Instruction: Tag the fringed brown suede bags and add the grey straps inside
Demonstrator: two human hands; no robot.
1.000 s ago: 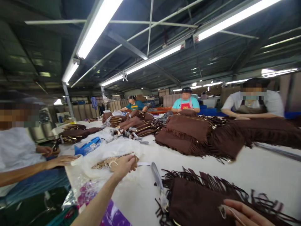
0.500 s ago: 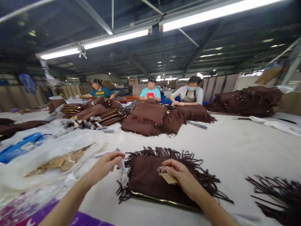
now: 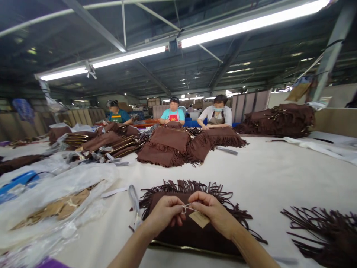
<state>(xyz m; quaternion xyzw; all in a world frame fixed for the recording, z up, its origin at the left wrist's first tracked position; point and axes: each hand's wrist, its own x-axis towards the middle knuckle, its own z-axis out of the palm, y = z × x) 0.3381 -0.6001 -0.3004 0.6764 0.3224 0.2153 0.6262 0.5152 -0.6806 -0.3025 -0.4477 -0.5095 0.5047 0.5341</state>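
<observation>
A brown fringed bag with a gold zipper along its near edge lies flat on the white table before me. Above it, my right hand is closed in a pinch on the string of a small tan paper tag, which hangs below the fingers. My left hand pinches the other end of the same pale string, so it runs between both hands. Left of the bag stands a grey ribbon-like loop, partly hidden behind my left wrist.
At left, a clear plastic bag holds more tan tags. Brown bags are piled across the table, with another heap at far right. Dark fringe lies at near right. Several co-workers work opposite.
My left hand has moved right from beside the bag's left edge and taken hold of the string. My right hand still holds the tag string. The view has shifted slightly.
</observation>
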